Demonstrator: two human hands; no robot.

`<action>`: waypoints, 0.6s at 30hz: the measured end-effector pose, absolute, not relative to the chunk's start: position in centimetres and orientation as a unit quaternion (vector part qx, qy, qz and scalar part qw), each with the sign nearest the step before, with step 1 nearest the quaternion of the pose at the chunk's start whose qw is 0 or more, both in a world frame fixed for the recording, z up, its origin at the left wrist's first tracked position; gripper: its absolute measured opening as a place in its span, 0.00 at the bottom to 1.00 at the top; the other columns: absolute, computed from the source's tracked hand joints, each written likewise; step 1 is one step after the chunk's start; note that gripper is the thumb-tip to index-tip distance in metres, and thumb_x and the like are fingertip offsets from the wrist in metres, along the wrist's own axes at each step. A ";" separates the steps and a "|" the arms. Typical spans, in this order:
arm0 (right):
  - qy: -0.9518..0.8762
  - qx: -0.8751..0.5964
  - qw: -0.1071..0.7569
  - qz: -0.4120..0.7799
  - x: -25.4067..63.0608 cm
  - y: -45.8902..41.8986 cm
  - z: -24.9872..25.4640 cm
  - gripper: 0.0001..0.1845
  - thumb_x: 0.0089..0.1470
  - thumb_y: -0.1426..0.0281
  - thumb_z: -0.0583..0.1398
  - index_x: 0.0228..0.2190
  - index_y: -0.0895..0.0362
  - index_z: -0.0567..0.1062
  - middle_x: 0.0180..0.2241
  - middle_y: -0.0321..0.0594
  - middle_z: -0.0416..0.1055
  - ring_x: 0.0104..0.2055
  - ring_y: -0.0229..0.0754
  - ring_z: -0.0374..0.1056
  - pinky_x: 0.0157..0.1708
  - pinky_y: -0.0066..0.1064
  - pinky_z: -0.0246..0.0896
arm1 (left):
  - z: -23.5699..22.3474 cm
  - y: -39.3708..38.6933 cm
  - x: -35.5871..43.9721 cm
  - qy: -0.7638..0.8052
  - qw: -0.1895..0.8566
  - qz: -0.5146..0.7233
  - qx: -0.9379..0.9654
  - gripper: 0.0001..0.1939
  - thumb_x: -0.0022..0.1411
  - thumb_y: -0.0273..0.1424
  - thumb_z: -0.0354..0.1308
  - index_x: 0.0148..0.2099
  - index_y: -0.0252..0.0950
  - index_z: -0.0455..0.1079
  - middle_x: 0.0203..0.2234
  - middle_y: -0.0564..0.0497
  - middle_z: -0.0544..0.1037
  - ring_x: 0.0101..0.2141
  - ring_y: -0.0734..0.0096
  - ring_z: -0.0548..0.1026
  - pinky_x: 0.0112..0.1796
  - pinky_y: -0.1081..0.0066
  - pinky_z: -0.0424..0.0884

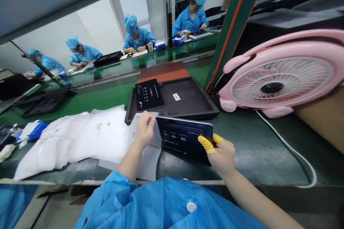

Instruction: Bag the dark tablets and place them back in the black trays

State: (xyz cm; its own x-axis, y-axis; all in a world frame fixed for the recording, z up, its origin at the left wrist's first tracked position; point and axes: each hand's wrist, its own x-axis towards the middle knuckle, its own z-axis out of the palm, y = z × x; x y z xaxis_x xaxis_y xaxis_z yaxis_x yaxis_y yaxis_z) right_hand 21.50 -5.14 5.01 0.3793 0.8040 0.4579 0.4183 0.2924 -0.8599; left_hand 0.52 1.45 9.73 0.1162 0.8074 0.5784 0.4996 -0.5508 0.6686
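Observation:
My right hand (221,154), with yellow finger cots on thumb and fingers, grips the right edge of a dark tablet (184,139) with a printed screen film, held just above the bench. My left hand (144,128) is closed in a pinch on a thin translucent sleeve (150,157) at the tablet's left edge; the sleeve hangs down toward the bench front. Behind them a black foam tray (188,98) holds a second dark tablet (149,94) in its left half.
A heap of white foam bags (72,139) lies to the left. A pink desk fan (282,78) and its white cable (290,146) stand at right. A green conveyor (107,86) runs behind, with several workers in blue coats seated beyond it.

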 end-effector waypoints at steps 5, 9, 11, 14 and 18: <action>-0.401 -0.574 0.649 0.297 21.8 -3.4 3.4 0.19 0.35 0.52 0.63 0.21 0.57 0.74 0.19 0.36 0.69 0.22 0.38 0.62 0.24 0.31 0.59 | 8.7 -1.4 2.0 0.394 0.162 0.356 0.832 0.14 0.62 0.32 0.42 0.25 0.37 0.60 0.21 0.52 0.65 0.26 0.74 0.64 0.30 0.73 0.61; -0.275 -0.555 0.715 0.325 22.1 -2.3 3.1 0.22 0.29 0.53 0.65 0.24 0.58 0.73 0.22 0.35 0.69 0.24 0.36 0.62 0.27 0.31 0.60 | 8.4 -2.5 1.9 0.321 0.182 0.254 0.894 0.14 0.62 0.30 0.42 0.26 0.36 0.62 0.21 0.52 0.67 0.26 0.74 0.66 0.30 0.74 0.62; -0.254 -0.548 0.739 0.299 21.6 -1.9 3.3 0.23 0.29 0.52 0.64 0.24 0.58 0.72 0.21 0.34 0.68 0.23 0.36 0.61 0.26 0.30 0.60 | 8.8 -2.1 2.6 0.300 0.187 0.233 0.906 0.14 0.62 0.30 0.42 0.26 0.36 0.63 0.21 0.51 0.68 0.26 0.74 0.66 0.30 0.74 0.62; -0.312 -0.549 0.731 0.258 19.7 -1.4 3.4 0.21 0.36 0.52 0.61 0.23 0.58 0.70 0.20 0.35 0.67 0.23 0.36 0.61 0.25 0.30 0.61 | 10.1 -0.6 5.2 0.305 0.207 0.297 0.881 0.13 0.61 0.31 0.44 0.27 0.36 0.64 0.22 0.51 0.68 0.26 0.73 0.67 0.31 0.74 0.63; -0.556 -0.567 0.572 0.205 17.4 -0.7 3.2 0.22 0.54 0.57 0.45 0.24 0.57 0.71 0.18 0.39 0.66 0.24 0.41 0.64 0.23 0.32 0.62 | 11.4 0.5 8.8 0.286 0.228 0.366 0.856 0.10 0.59 0.28 0.45 0.27 0.36 0.64 0.24 0.51 0.70 0.28 0.73 0.68 0.33 0.73 0.65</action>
State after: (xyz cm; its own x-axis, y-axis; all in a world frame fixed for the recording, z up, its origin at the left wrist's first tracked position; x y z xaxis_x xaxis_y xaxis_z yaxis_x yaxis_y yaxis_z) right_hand 17.36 -0.75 3.24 0.2983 0.8651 0.4032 0.3963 0.2720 -0.8769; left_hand 8.84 0.49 11.37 0.5684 0.6567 0.4957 0.3230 -0.7322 0.5996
